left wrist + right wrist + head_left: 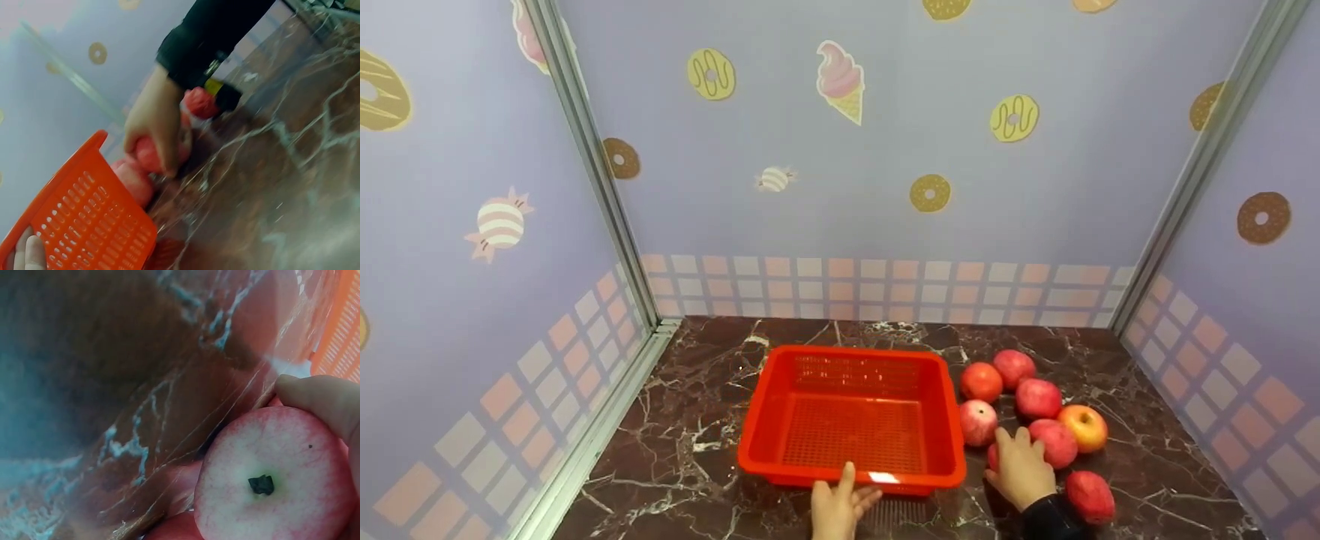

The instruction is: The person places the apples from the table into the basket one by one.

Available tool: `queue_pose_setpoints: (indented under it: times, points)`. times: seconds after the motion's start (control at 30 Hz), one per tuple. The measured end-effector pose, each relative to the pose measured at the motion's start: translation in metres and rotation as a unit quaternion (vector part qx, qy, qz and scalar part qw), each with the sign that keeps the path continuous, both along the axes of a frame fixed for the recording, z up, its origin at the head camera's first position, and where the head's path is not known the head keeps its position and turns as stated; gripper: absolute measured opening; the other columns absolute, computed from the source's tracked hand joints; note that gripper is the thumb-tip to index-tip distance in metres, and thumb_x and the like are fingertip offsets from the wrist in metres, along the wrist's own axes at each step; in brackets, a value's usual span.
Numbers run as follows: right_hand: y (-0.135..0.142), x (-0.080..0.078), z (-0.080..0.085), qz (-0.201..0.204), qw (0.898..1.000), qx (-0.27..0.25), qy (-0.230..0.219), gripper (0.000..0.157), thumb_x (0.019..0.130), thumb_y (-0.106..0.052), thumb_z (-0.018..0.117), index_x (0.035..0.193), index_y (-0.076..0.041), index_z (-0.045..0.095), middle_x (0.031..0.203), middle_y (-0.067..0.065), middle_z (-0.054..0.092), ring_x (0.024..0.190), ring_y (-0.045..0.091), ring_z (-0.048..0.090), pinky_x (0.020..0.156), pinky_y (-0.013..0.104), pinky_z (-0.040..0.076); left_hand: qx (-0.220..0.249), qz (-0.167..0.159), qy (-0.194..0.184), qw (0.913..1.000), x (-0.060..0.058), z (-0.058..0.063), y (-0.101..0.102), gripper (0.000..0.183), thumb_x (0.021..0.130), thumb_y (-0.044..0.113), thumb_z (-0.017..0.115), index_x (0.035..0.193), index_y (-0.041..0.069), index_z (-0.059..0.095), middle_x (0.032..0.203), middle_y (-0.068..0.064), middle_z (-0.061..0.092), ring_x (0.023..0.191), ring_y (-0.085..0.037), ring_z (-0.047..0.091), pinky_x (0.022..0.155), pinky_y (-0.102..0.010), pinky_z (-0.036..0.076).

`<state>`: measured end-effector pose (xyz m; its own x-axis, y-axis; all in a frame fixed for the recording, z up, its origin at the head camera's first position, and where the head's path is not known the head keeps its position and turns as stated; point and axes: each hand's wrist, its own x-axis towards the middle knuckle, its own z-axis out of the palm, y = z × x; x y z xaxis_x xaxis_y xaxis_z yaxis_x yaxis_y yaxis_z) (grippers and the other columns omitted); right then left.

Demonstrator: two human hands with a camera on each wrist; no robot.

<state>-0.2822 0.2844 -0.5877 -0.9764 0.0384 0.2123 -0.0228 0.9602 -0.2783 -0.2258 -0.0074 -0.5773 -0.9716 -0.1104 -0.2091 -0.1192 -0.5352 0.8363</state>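
My right hand reaches down among several red and pink apples on the dark marble-patterned tabletop. Its thumb and fingers curl round a pinkish apple, which shows a pale top and a dark stem in the right wrist view. In the left wrist view, this hand covers that fruit from above. My left hand is at the front of an orange-red plastic basket. One straight finger lies over the front rim, and the other fingers are spread below it. The basket has slotted sides, and no fruit shows inside.
A yellow-red apple sits right of the held one, a wrinkled red fruit by the right sleeve. A pink apple and a red one stand close along the basket's right side. Patterned panels enclose the tabletop.
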Motion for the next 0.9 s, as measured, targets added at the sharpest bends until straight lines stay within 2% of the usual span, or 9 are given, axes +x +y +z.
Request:
queue_pose_setpoints:
  times: [0.07, 0.1, 0.2, 0.3, 0.43, 0.7, 0.8, 0.83, 0.9]
  points:
    - [0.0, 0.001, 0.002, 0.001, 1.0, -0.005, -0.001, 0.061, 0.071, -0.021, 0.091, 0.117, -0.004, 0.056, 0.113, 0.03, 0.052, 0.095, 0.054, 0.054, 0.063, 0.066, 0.054, -0.004, -0.002, -0.011, 0.9999, 0.005, 0.0, 0.003, 0.074, 0.11, 0.015, 0.046, 0.138, -0.025, -0.009, 0.135, -0.054, 0.014, 0.072, -0.019, 0.07, 0.076, -0.033, 0.063]
    - [0.0, 0.001, 0.003, 0.002, 1.0, -0.008, 0.001, 0.06, 0.072, -0.022, 0.091, 0.117, -0.004, 0.056, 0.114, 0.03, 0.052, 0.096, 0.054, 0.054, 0.063, 0.066, 0.054, -0.008, -0.002, -0.015, 0.9999, 0.007, 0.0, 0.005, 0.071, 0.11, 0.015, 0.046, 0.137, -0.025, -0.007, 0.132, -0.051, 0.019, 0.073, -0.019, 0.071, 0.076, -0.034, 0.064]
    - [0.0, 0.002, 0.01, 0.006, 1.0, -0.014, 0.015, 0.059, 0.072, -0.023, 0.089, 0.117, -0.003, 0.056, 0.113, 0.029, 0.053, 0.096, 0.054, 0.054, 0.063, 0.066, 0.053, -0.026, 0.005, -0.024, 0.9994, 0.011, 0.002, 0.01, 0.053, 0.11, 0.016, 0.047, 0.125, -0.02, 0.011, 0.115, -0.032, 0.037, 0.073, -0.019, 0.072, 0.077, -0.036, 0.064]
    - [-0.001, 0.001, 0.02, 0.014, 0.999, -0.008, 0.046, 0.06, 0.072, -0.024, 0.089, 0.118, -0.002, 0.058, 0.11, 0.029, 0.054, 0.09, 0.052, 0.055, 0.065, 0.064, 0.053, -0.034, 0.011, -0.032, 0.9989, 0.015, 0.002, 0.014, 0.043, 0.11, 0.015, 0.048, 0.118, -0.015, 0.019, 0.107, -0.024, 0.042, 0.073, -0.021, 0.072, 0.076, -0.036, 0.064]
    - [-0.001, -0.001, 0.029, 0.02, 0.997, -0.001, 0.075, 0.063, 0.071, -0.025, 0.091, 0.119, 0.0, 0.058, 0.106, 0.029, 0.055, 0.084, 0.051, 0.055, 0.07, 0.063, 0.053, -0.036, 0.01, -0.049, 0.9981, 0.02, 0.002, 0.017, 0.042, 0.109, 0.017, 0.049, 0.115, -0.014, 0.022, 0.113, -0.031, 0.041, 0.075, -0.023, 0.073, 0.075, -0.037, 0.064]
    - [0.0, -0.005, 0.036, 0.006, 0.998, -0.015, 0.059, 0.061, 0.074, -0.027, 0.089, 0.118, 0.0, 0.058, 0.106, 0.03, 0.054, 0.09, 0.054, 0.056, 0.076, 0.067, 0.051, -0.034, -0.017, -0.071, 0.9968, 0.029, 0.002, 0.021, 0.043, 0.11, 0.022, 0.05, 0.108, -0.011, 0.023, 0.113, -0.035, 0.036, 0.075, -0.024, 0.075, 0.078, -0.037, 0.064]
    - [0.0, -0.007, 0.039, 0.005, 0.998, -0.019, 0.056, 0.059, 0.074, -0.028, 0.088, 0.116, -0.001, 0.058, 0.105, 0.03, 0.053, 0.089, 0.054, 0.056, 0.074, 0.066, 0.051, -0.003, -0.036, -0.065, 0.9972, 0.033, 0.005, 0.018, 0.056, 0.11, 0.02, 0.048, 0.125, -0.02, 0.013, 0.124, -0.047, 0.03, 0.079, -0.027, 0.076, 0.08, -0.039, 0.063]
    - [0.0, -0.007, 0.041, 0.005, 0.998, -0.021, 0.057, 0.058, 0.074, -0.028, 0.088, 0.116, -0.001, 0.058, 0.104, 0.03, 0.053, 0.089, 0.053, 0.056, 0.074, 0.066, 0.051, 0.008, -0.044, -0.065, 0.9969, 0.036, 0.007, 0.016, 0.064, 0.11, 0.02, 0.048, 0.13, -0.023, 0.005, 0.125, -0.047, 0.032, 0.079, -0.027, 0.076, 0.08, -0.04, 0.063]
    - [0.001, -0.008, 0.043, 0.006, 0.998, -0.024, 0.06, 0.056, 0.074, -0.029, 0.087, 0.114, -0.001, 0.058, 0.105, 0.03, 0.053, 0.089, 0.054, 0.056, 0.075, 0.066, 0.051, 0.02, -0.075, -0.062, 0.995, 0.041, 0.01, 0.009, 0.064, 0.108, 0.017, 0.049, 0.13, -0.023, 0.004, 0.127, -0.048, 0.043, 0.081, -0.028, 0.077, 0.079, -0.041, 0.064]
